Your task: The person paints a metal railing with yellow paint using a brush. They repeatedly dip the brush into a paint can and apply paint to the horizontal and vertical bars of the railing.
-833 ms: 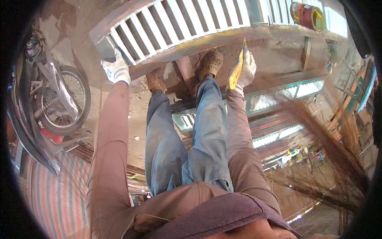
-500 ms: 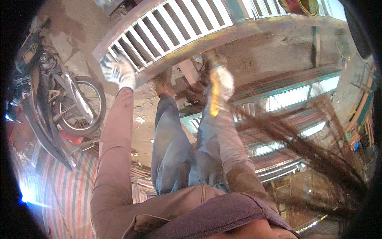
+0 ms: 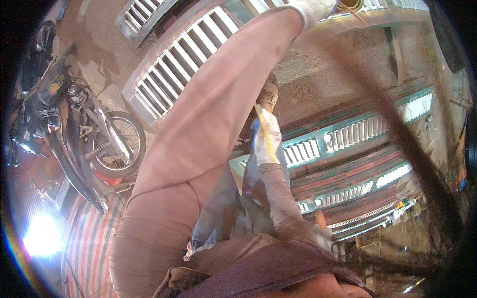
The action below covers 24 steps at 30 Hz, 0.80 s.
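My left arm in a pink sleeve crosses the view diagonally. Its white-gloved hand [image 3: 310, 7] is at the top edge, beside a teal metal frame [image 3: 392, 20]; the fingers are cut off by the rim. My right hand [image 3: 265, 141], also in a white glove, is close to my knees and is closed around a thin yellow tool [image 3: 268, 136] that points up toward my brown shoe [image 3: 269, 94]. My legs in blue jeans [image 3: 251, 198] stand over the metal panels.
A white slatted metal panel [image 3: 184, 64] lies on the concrete at upper left. Teal slatted panels [image 3: 357, 134] are stacked at right. A motorcycle [image 3: 84, 134] is parked at left by a striped tarp [image 3: 84, 243]. Dark blurred strands [image 3: 402, 139] hang across the right.
My left hand has left the white slatted panel and swung up to the top right across the view. My right hand has drawn back toward my body with the yellow tool.
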Each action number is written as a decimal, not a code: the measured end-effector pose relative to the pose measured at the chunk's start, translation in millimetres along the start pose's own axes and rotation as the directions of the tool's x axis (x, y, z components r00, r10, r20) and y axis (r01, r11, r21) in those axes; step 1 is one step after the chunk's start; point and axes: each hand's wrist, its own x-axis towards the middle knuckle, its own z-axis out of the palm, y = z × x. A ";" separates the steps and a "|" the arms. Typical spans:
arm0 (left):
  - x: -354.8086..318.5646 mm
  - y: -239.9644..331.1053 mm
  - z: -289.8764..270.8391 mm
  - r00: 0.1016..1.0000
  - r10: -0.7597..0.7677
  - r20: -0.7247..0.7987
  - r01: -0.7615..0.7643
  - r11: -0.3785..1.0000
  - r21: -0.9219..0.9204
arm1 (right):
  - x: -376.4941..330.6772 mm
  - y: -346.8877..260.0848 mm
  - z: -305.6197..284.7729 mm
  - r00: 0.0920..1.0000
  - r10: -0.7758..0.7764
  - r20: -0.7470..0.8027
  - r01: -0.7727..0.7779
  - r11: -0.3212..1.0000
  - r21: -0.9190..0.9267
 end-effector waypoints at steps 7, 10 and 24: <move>-1.3 66.5 -58.7 0.688 -0.590 0.423 0.715 0.455 -0.531 | 28.3 19.3 -91.9 0.962 -0.025 -0.273 -0.008 0.993 -0.117; -46.5 -10.0 -101.6 0.857 -0.283 0.430 0.506 0.308 -0.806 | 12.4 18.1 -102.8 0.932 0.276 -0.235 -0.246 0.958 0.146; -395.0 -212.7 -425.3 0.678 -0.629 0.382 0.731 0.634 -0.253 | -82.5 -68.7 47.8 0.983 0.114 -0.141 -0.100 0.990 0.099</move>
